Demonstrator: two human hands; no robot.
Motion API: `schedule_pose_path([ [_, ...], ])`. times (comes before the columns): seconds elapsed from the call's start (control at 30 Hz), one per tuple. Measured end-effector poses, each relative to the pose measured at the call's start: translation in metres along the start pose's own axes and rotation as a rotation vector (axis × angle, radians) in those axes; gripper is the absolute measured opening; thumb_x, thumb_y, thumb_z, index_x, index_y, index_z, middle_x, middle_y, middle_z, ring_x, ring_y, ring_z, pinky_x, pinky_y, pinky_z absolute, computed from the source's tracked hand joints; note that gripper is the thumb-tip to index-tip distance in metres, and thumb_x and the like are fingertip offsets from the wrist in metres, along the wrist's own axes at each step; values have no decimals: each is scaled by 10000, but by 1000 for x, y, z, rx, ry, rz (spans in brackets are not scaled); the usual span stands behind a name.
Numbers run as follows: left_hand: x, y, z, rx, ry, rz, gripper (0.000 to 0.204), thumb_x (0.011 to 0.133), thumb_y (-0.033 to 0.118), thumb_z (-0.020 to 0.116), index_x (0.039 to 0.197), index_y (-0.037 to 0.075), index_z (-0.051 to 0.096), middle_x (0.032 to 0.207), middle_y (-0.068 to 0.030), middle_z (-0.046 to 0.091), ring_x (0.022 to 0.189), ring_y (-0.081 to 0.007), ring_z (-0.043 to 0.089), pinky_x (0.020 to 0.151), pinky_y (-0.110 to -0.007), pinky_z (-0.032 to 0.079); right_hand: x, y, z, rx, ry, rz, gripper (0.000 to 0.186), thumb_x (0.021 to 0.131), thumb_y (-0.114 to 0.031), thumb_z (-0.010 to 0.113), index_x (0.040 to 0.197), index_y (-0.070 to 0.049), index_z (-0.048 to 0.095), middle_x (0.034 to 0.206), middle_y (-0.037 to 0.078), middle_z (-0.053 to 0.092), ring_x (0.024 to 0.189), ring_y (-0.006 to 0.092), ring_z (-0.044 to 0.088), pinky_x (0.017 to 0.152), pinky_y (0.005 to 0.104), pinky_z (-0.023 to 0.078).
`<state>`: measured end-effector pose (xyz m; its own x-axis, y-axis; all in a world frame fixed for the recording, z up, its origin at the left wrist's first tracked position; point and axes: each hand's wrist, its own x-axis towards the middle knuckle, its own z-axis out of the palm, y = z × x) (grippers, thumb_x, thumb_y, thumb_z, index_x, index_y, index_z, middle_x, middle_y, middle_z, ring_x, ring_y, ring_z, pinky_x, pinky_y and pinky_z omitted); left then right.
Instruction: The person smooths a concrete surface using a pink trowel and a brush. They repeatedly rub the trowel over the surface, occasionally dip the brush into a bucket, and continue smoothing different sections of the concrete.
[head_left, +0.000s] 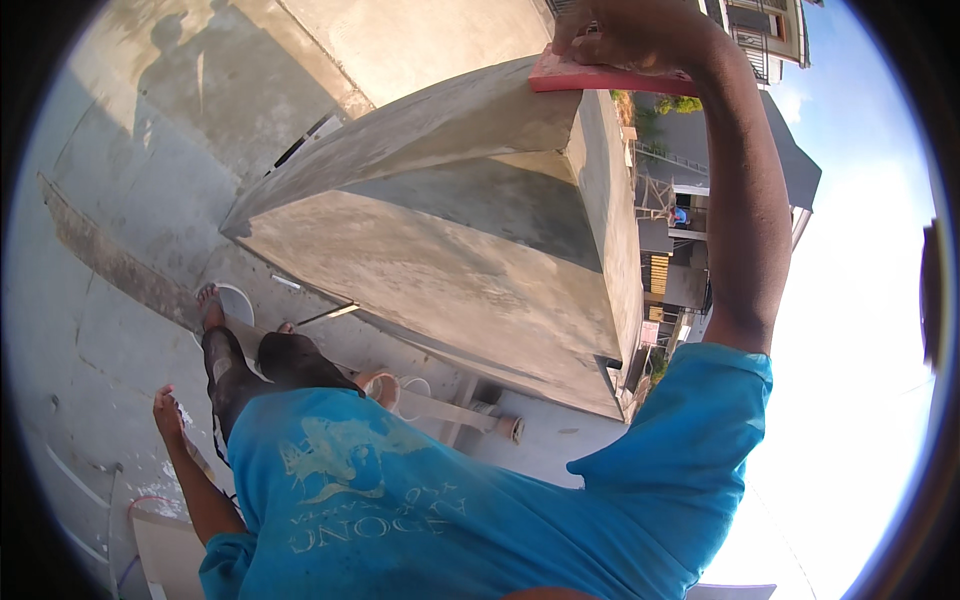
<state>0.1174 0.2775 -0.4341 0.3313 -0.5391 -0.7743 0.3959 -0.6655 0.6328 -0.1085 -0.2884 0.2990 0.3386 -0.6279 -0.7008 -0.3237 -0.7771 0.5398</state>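
Note:
My right hand (640, 38) is raised at the top right, closed around a red plastering float (605, 80). The float's flat edge lies against the upper corner of a grey plastered concrete block (430, 270), whose faces show damp and dry patches. The handle under my fingers is mostly hidden. My left hand (170, 415) hangs low at my side, away from the block, fingers loosely apart and holding nothing that I can see.
I stand barefoot on a long narrow plank (120, 250) above a grey floor. A white bucket (235, 302) is by my foot; another bucket (380, 388) sits beside a beam (460, 415). Buildings and scaffolding (655, 195) stand beyond the block. Shadows fall at the upper left.

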Motion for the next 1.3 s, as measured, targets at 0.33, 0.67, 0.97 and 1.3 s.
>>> schedule_pose_path([
  [0.33,12,2,-1,32,-8,9,328,920,147,451,1150,13,641,645,78,392,515,-23,350,451,-216,280,-23,36,-15,311,27,67,244,840,-145,706,1061,-77,787,961,121,775,845,216,729,758,317,556],
  [0.67,16,9,0,15,-22,51,305,932,164,477,1147,16,635,638,90,376,503,-18,334,434,-213,264,15,-25,1,307,-197,-60,194,840,-168,651,922,-47,779,813,132,741,734,232,689,677,358,512],
  [0.97,46,-18,-13,39,4,9,311,958,191,452,1189,98,637,638,79,407,428,-25,344,346,-222,265,18,26,-9,274,-13,140,270,787,-113,696,1037,-90,794,917,146,762,812,256,713,728,344,549],
  [1.3,4,31,3,91,50,-64,330,927,143,450,1170,86,666,649,69,429,461,-32,372,388,-222,289,62,-28,19,178,-201,-120,284,739,-160,715,988,-48,793,898,141,762,819,289,708,763,380,555],
])
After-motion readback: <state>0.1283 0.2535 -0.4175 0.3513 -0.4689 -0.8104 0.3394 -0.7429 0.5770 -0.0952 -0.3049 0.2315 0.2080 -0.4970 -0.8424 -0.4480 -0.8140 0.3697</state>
